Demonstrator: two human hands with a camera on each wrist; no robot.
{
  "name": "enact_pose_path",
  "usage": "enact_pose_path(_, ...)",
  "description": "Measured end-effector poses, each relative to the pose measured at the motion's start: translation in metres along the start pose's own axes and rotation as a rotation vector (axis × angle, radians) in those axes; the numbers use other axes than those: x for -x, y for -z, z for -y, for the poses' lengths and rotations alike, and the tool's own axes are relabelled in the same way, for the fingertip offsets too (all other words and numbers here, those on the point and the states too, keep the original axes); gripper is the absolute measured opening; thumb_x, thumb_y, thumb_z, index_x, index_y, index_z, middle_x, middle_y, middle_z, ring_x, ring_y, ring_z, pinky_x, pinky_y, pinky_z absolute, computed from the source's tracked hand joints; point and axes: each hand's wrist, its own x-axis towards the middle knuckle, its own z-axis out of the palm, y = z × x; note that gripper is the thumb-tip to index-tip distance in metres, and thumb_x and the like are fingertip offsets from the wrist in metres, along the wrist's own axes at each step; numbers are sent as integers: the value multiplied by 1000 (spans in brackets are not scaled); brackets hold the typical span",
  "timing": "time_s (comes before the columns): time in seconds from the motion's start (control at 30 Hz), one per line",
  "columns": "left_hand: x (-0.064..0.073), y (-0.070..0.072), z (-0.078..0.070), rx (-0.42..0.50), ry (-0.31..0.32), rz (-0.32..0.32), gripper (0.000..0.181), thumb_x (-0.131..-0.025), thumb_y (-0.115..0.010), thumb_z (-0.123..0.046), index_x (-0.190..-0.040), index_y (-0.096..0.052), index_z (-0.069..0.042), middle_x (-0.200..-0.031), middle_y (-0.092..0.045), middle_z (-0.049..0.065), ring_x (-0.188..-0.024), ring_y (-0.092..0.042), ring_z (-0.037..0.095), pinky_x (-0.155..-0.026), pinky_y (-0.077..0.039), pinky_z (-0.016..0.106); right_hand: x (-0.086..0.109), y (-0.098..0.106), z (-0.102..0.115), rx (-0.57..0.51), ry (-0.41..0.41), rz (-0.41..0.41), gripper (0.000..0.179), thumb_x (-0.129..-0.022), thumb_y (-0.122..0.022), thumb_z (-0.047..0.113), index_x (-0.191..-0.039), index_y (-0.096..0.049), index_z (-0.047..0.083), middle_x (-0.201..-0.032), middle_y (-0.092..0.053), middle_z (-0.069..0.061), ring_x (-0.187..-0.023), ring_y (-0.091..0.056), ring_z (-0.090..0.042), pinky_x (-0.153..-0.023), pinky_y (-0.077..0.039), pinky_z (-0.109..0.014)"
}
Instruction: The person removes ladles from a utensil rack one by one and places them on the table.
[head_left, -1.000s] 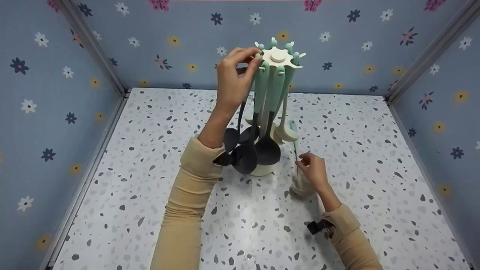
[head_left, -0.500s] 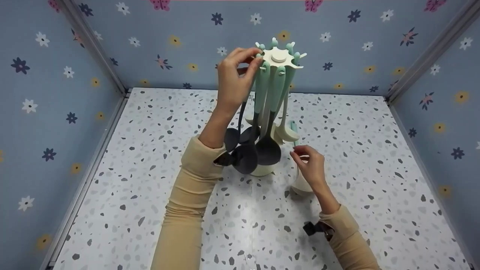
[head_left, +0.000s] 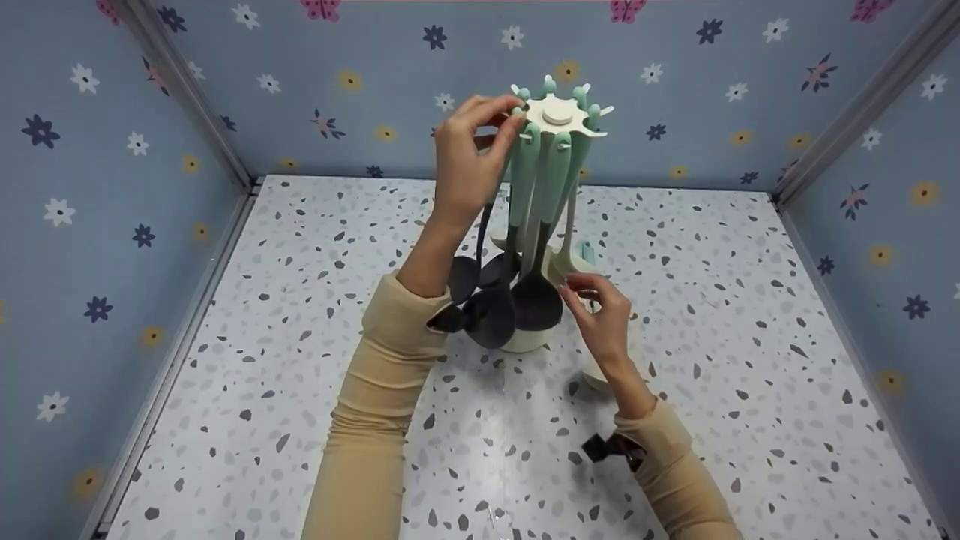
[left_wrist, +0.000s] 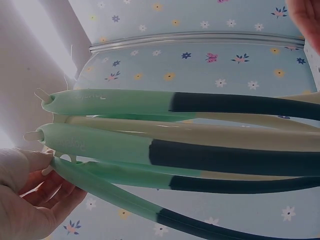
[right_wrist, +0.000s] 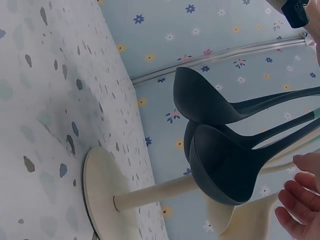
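Note:
A cream rotating utensil rack (head_left: 556, 114) stands upright, hung with several black and cream ladles and spoons with green handles. With thumb and fingers, my left hand (head_left: 471, 161) pinches the top end of one green-handled black ladle (head_left: 463, 279) at its hook. The left wrist view shows that green handle (left_wrist: 107, 192) slanting away from the fingertips. My right hand (head_left: 600, 319) is beside the front black ladle (head_left: 537, 304), its fingers loosely bent and holding nothing. In the right wrist view, its fingers (right_wrist: 298, 202) are just beyond the black ladle bowl (right_wrist: 225, 162).
Behind my right hand lies another utensil on the table, its green handle end (head_left: 587, 253) and cream lower end (head_left: 596, 377) showing. The rack's round base (right_wrist: 100, 195) rests on the speckled table (head_left: 315, 360). Flowered walls (head_left: 390, 82) enclose the back and both sides.
My right hand has moved left and away from me, from over the lying utensil toward the hanging ladles. My left hand keeps its pinch at the rack top.

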Motion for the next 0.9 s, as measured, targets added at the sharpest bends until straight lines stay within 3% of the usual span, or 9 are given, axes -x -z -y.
enact_pose_path(0.3, 0, 0, 0, 6, -6, -3, 18, -85, -59, -8, -97, -65, 4, -91, -60, 10, -83, -57, 14, -71, -50, 21, -10, -14, 6, -57, 93, -45, 17, -73, -67, -10, -88, -60, -12, -83, -61, -21, -76, -59, -31, -67, -50, -39)
enact_pose_path(0.9, 1, 0, 2, -12, -34, -4, 18, -86, -58, -10, -97, -66, 2, -91, -60, 9, -83, -57, 13, -70, -51, 22, -23, -31, 11, -113, 94, 3, 19, -74, -66, -9, -92, -59, -10, -86, -61, -19, -79, -59, -29, -69, -50, -46)
